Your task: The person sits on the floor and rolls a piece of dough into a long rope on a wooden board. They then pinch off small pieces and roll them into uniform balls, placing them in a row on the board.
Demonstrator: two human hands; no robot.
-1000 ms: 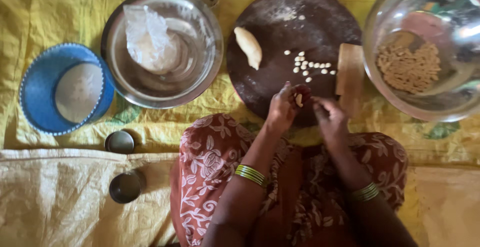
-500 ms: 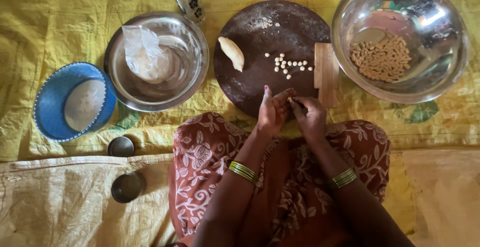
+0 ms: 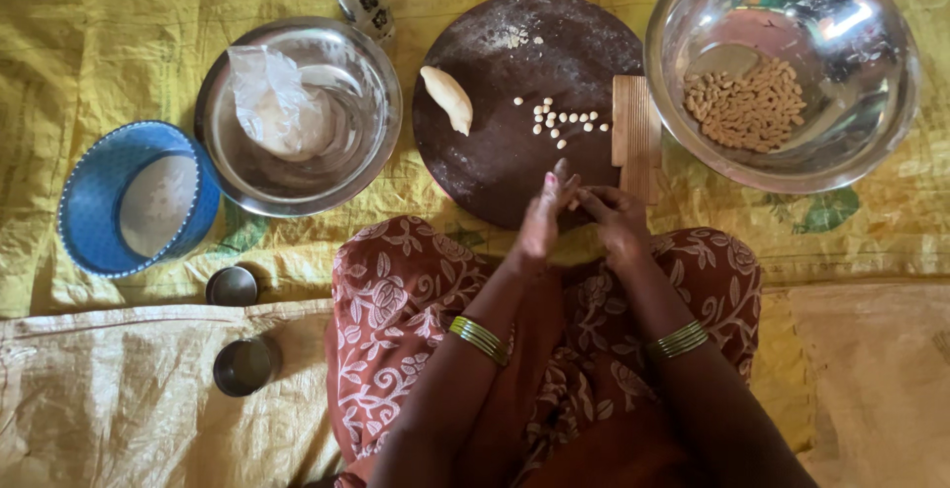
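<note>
Head view: the left hand (image 3: 542, 219) and right hand (image 3: 612, 219) meet at the near edge of the round dark board (image 3: 515, 166), fingertips pressed together as if pinching or rolling a small bit of dough between them; whatever they hold is too small and too hidden to make out, so I cannot tell for sure that either hand grips anything. Neither is fully clenched; the left one's fingers are nearly straight, the right one's curled. Just beyond them on the board lie a scatter of small dough pellets (image 3: 559, 120) and, further left, a tapered lump of dough (image 3: 447, 99). A ridged wooden block (image 3: 635, 137) sits at the board's right edge, touching it, and beside that a large steel bowl (image 3: 851, 132) holds a heap of shaped pieces (image 3: 744, 107). Left of the board, another steel bowl (image 3: 247, 181) has a crumpled plastic bag (image 3: 272, 102) in it; a blue basket (image 3: 84, 221) and two small steel cups (image 3: 233, 286) lie on the yellow cloth (image 3: 119, 33). To do this step well, I judge that the pinch should stay light and even so that each piece matches the pellets already laid out, with the hands kept low over the board so a dropped bit lands there rather than in the lap.
</note>
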